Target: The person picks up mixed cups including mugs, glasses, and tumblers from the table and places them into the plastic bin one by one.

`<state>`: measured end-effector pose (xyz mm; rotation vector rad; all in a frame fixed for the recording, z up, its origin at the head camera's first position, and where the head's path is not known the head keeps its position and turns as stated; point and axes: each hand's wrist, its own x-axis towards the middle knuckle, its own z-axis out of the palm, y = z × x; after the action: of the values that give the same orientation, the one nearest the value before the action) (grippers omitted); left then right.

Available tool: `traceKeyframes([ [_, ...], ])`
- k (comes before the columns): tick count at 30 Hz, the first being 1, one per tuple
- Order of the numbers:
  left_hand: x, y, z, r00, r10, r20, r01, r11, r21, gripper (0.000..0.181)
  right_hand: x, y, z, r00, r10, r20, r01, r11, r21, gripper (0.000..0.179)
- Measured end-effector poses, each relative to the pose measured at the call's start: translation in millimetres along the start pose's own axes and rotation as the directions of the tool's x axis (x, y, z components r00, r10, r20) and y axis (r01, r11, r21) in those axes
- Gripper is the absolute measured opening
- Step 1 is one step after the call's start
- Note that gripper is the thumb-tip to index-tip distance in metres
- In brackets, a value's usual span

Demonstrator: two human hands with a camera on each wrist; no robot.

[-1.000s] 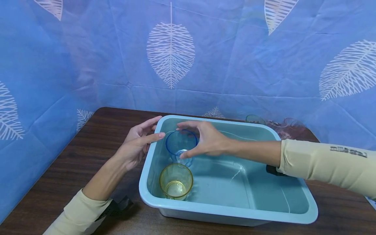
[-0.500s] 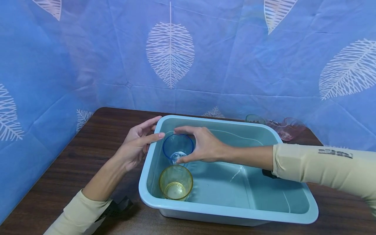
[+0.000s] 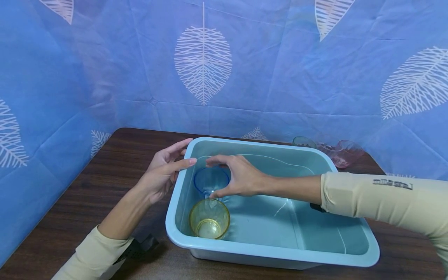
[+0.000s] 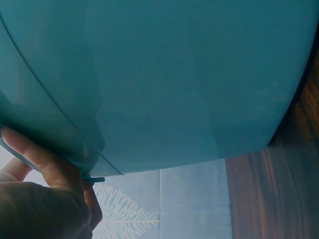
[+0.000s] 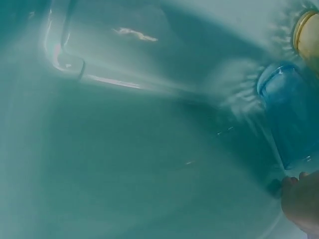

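Observation:
In the head view, my right hand (image 3: 243,177) reaches into a light blue plastic basin (image 3: 280,249) and holds a clear blue drinking glass (image 3: 210,182) between thumb and fingers near its rim. The blue glass stands close behind a yellow glass (image 3: 209,219) at the basin's left end. In the right wrist view, only the fingertips (image 5: 294,191) show beside the blue glass (image 5: 291,117), and the yellow glass is cut off by the frame edge. My left hand (image 3: 162,173) grips the basin's left rim, thumb on top and the other fingers outside.
Behind the basin's far right corner are a green glass (image 3: 303,142) and pink glassware (image 3: 346,153), partly hidden. The basin rests on a dark wooden table (image 3: 105,175). A blue cloth (image 3: 262,77) with white leaf prints hangs behind it.
My right hand has moved toward me and slightly left with the blue glass, bringing it nearer the yellow glass. The left hand stays on the rim.

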<state>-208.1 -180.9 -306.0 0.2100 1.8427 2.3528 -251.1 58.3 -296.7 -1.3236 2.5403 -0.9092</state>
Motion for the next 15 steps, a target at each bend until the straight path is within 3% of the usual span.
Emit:
traceKeyframes([
  [7,1.0,0.2,2.4,1.0,0.004,-0.001,-0.004,1.0,0.01,0.066,-1.6,-10.9,-21.9,0.998,-0.034,-0.048,0.037,0.998,0.059,0.076],
  [15,-0.8,0.6,2.6,1.0,-0.012,-0.014,0.012,1.0,-0.002,0.066,-7.4,-20.2,-46.5,0.994,-0.061,-0.091,0.073,0.988,0.139,0.055],
])
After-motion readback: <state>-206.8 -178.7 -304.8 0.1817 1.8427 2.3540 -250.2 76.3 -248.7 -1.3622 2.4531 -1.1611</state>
